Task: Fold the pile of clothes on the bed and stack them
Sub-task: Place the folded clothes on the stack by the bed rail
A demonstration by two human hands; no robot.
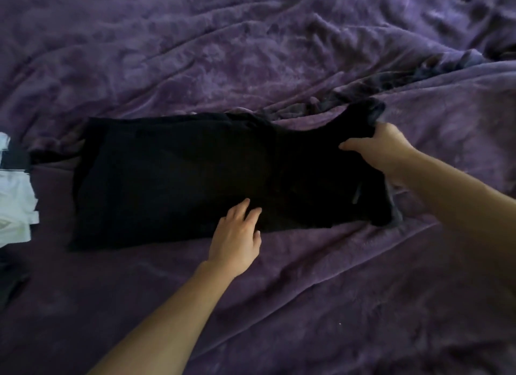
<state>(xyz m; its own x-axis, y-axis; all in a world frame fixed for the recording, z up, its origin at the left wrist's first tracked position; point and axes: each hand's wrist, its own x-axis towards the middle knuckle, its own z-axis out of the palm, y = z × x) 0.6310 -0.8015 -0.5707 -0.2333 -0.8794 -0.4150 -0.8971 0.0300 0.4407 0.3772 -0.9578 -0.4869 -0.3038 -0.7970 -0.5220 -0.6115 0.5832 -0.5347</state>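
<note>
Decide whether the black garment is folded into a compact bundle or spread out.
Spread out: black garment lies flat along the blanket; right hand grips one end.

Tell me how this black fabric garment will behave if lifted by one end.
Probably floppy: the black fabric garment bunches where the right hand grips its end. Likely light, as one hand holds that end. It may drag on the plush purple blanket; the left hand resting on it should hold it flat.

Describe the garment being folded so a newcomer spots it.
A rumpled purple blanket fills the frame. Mid-frame lies a black garment, left hand flat on it, right hand gripping its right end. Unlike the mostly white clothes at left, it's all black.
</note>
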